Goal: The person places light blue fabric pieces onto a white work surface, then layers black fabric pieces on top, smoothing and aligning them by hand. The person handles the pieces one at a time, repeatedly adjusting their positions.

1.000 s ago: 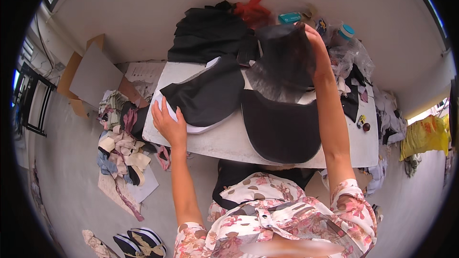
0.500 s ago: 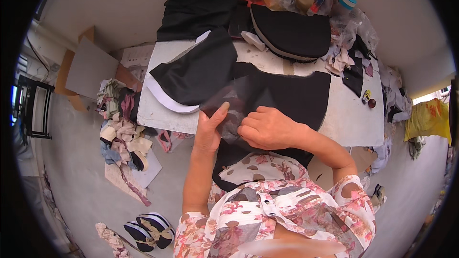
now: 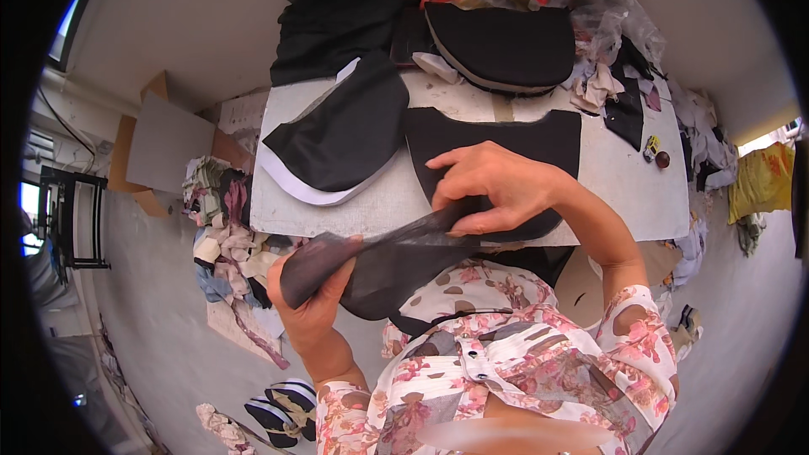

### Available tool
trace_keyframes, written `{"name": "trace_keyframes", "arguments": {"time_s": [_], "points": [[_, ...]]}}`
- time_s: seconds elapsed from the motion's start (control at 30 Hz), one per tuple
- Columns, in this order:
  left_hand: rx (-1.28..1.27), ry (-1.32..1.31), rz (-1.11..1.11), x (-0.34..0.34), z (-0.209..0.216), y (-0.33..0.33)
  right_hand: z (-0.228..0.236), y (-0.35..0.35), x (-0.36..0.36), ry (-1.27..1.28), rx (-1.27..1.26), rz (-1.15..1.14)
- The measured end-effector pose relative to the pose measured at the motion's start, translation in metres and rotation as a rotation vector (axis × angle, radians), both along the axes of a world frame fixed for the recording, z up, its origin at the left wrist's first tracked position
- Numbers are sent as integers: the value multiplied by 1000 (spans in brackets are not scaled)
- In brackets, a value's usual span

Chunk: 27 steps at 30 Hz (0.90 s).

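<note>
A sheer black piece of fabric [image 3: 396, 263] is stretched between my hands, just off the table's near edge. My left hand [image 3: 308, 316] is closed round its left end, with the cloth folded over the fingers. My right hand [image 3: 503, 190] pinches the other end between thumb and finger, its index finger raised. Beneath my right hand, a black curved fabric panel [image 3: 539, 152] lies flat on the white table [image 3: 337, 221]. To its left lies a shiny black piece [image 3: 341, 139] with a white layer [image 3: 316, 195] showing under its edge.
At the back stand a stack of black half-round pieces [image 3: 506, 49] and a heap of black fabric [image 3: 324, 29]. Plastic bags [image 3: 628, 21] and scraps [image 3: 600, 87] crowd the back right. Left of the table are a cardboard box [image 3: 160, 139] and a scrap pile [image 3: 227, 257].
My hands have moved apart, the left toward the lower left and the right slightly upward. The sheer fabric, bunched between them before, is now drawn out between them.
</note>
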<state>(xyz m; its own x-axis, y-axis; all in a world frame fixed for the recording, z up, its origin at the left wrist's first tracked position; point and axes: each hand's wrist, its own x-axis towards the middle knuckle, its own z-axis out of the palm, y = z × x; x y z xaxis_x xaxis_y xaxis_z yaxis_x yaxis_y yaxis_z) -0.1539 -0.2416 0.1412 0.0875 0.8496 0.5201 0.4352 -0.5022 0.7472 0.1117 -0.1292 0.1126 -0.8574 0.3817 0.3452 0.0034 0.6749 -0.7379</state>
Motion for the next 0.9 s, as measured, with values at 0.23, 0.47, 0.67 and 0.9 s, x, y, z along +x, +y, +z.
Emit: {"name": "trace_keyframes", "arguments": {"time_s": [0.23,0.47,0.67,0.9], "points": [[-262,-537,140,-3,-32,-6,-2,-41,90,-56,-251,-224],[-463,-644,-56,43,-91,74,-25,-56,149,311,-657,-711],[-611,-578,-55,75,-127,122,-74,-36,166,460,-720,-935],[-458,-132,201,78,-158,147,-111,-20,173,296,-639,-1117]]}}
